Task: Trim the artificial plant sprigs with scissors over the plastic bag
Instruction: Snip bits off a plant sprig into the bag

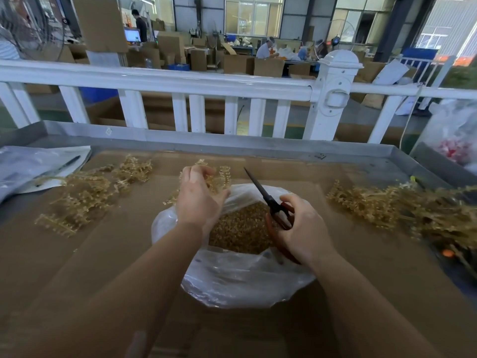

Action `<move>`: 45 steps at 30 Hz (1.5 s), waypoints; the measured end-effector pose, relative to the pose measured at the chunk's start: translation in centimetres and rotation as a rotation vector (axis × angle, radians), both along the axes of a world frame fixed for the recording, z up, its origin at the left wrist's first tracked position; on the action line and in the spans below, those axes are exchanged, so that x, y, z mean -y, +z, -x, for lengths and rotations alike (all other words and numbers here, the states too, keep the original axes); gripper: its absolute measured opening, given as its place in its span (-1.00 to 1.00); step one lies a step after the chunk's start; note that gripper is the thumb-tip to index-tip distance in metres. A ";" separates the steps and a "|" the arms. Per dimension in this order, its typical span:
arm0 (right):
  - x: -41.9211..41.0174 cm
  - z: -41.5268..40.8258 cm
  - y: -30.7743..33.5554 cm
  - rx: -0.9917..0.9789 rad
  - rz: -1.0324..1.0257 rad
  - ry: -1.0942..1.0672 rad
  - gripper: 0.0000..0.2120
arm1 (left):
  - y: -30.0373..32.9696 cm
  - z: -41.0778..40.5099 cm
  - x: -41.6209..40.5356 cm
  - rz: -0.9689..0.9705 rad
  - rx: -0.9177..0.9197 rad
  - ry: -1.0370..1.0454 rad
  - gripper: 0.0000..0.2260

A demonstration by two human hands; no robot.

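Head view of a cardboard-covered worktable with a raised metal rim. Left hand, fingers curled, grasps a tan artificial sprig just beyond the far edge of the plastic bag; the hand covers most of the sprig's stem, so the exact hold cannot be made out. Right hand grips the reddish handles of the scissors, fingers wrapped round them; the dark blades point up and left over the bag and appear closed together (the handle loops are largely hidden by the palm). The bag lies open at centre, holding a heap of tan trimmings. Loose sprigs lie on the left of the table, and a denser pile of sprigs, blurred and cut off by the frame edge, on the right. A white plastic sleeve with a pen-like object on it sits at far left. Behind stands a white railing. No writing is legible anywhere
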State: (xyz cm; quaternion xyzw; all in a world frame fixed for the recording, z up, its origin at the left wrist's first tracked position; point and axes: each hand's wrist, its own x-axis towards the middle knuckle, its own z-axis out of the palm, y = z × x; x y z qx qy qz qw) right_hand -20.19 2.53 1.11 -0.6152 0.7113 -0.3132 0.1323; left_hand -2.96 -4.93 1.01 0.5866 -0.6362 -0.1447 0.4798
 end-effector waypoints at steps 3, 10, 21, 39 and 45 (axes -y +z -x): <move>-0.1 -0.1 0.1 0.047 0.070 0.010 -0.54 | -0.3 0.1 -0.3 0.006 -0.037 0.010 -0.71; 0.0 -0.8 0.6 0.261 0.089 0.092 -0.61 | 0.5 0.8 -1.4 -0.048 -0.419 -0.111 -0.67; -0.1 -1.2 0.7 0.570 0.089 0.098 -0.73 | 0.3 1.8 -2.9 -0.168 -0.754 -0.432 -0.66; -0.7 -1.4 1.0 0.495 0.144 0.178 -0.69 | -0.8 1.9 -4.3 -0.474 -0.740 -0.637 -0.76; -0.5 -1.5 0.8 0.428 0.138 0.186 -0.68 | -0.9 1.3 -4.3 -0.612 -1.013 -0.686 -0.69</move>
